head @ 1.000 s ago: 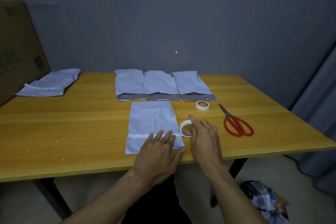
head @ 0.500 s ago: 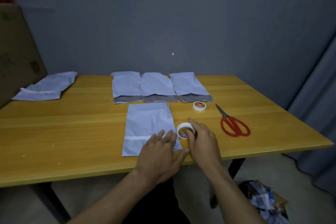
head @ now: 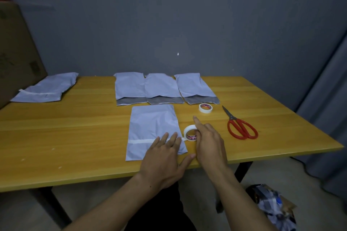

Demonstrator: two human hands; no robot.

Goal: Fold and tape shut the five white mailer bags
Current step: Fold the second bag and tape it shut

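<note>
The nearest white mailer bag [head: 153,127] lies folded in front of me, with a strip of white tape across its lower part. My left hand [head: 165,155] presses flat on its near right corner, over the tape. My right hand [head: 208,142] grips a white tape roll [head: 190,133] standing at the bag's right edge, index finger stretched over it. Three more mailer bags [head: 161,88] lie side by side behind, their grey flaps unfolded. A taped mailer bag [head: 45,88] rests at the far left.
A second tape roll [head: 205,108] and red-handled scissors [head: 241,127] lie to the right on the wooden table [head: 75,137]. A cardboard box [head: 16,52] leans at the left edge. A bag of scraps [head: 272,206] sits on the floor.
Both hands stay almost in place. My right index finger has stretched further over the tape roll, and the view has shifted slightly.
</note>
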